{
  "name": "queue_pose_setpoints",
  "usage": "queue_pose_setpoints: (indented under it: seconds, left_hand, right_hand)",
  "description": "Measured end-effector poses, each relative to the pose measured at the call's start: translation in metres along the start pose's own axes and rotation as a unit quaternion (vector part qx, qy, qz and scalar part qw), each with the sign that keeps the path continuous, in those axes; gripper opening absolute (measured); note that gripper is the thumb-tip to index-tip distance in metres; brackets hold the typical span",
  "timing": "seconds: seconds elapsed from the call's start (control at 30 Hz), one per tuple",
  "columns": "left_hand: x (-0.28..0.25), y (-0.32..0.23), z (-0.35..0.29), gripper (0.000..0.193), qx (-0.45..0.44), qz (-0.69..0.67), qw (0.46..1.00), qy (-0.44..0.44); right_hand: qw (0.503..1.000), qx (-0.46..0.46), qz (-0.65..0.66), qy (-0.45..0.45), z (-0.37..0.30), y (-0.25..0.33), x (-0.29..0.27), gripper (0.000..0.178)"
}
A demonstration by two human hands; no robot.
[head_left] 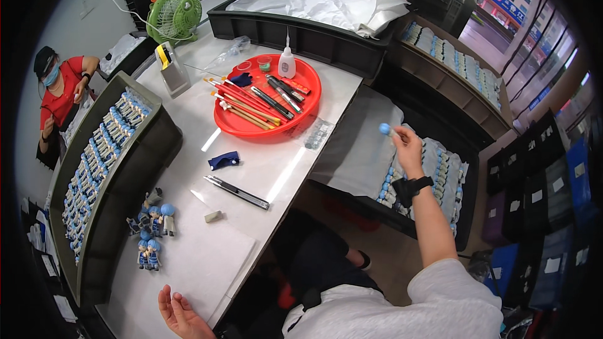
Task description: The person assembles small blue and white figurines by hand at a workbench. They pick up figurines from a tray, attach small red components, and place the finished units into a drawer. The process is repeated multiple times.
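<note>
My right hand (409, 150) reaches out over a black crate on the right, its fingers pinched on a small blue-haired figurine (385, 129). Rows of similar figurines (433, 166) lie on white sheeting in that crate, below my wrist. My left hand (180, 315) is palm up by the near edge of the white table, fingers apart and nothing in them. Ahead of it, a cluster of loose blue-haired figurines (152, 220) stands and lies on the tabletop. A beige eraser-like block (214, 216) and a black and silver utility knife (237, 192) are to their right.
A dark crate (94, 263) packed with figurine rows borders the table's left side. A red tray (224, 127) holds brushes, pens and a white squeeze bottle (287, 63). Farther back are a green fan (176, 14) and a black bin (295, 33). A person in red (61, 97) sits at far left.
</note>
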State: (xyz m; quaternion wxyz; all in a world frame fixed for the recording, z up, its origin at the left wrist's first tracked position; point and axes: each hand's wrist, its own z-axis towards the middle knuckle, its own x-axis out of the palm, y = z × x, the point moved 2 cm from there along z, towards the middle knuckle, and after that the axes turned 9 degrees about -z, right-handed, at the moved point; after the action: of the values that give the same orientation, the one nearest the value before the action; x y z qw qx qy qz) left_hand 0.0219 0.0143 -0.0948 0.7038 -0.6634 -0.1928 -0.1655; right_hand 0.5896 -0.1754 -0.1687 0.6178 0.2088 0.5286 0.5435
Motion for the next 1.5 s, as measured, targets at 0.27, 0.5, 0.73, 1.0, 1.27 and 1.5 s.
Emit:
queue_pose_setpoints:
  seconds: [0.27, 0.5, 0.73, 1.0, 1.27, 1.5]
  left_hand:
    - [0.002, -0.002, 0.000, 0.025, -0.006, 0.030, 0.999, -0.009]
    - [-0.009, 0.001, 0.002, 0.029, -0.001, 0.059, 0.998, 0.006]
    - [0.003, 0.005, 0.005, 0.026, 0.008, 0.045, 0.999, -0.028]
    - [0.007, 0.000, -0.007, 0.018, 0.065, 0.050, 0.996, 0.046]
    - [0.055, -0.078, -0.031, 0.025, 0.131, 0.262, 0.941, 0.171]
    - [0.046, -0.104, 0.071, 0.024, 0.187, 0.464, 0.824, 0.265]
  right_hand:
    - [0.924, 0.175, -0.328, 0.089, -0.013, -0.148, -0.040, 0.022]
    - [0.934, 0.152, -0.290, 0.144, -0.013, -0.165, -0.017, 0.021]
    - [0.930, 0.052, -0.298, 0.209, 0.004, -0.201, -0.030, 0.021]
    - [0.982, 0.043, 0.150, 0.109, -0.032, 0.070, 0.053, 0.025]
    - [0.751, -0.053, 0.322, 0.574, -0.216, 0.288, 0.149, 0.020]
    - [0.741, -0.192, 0.293, 0.573, -0.280, 0.320, 0.194, 0.025]
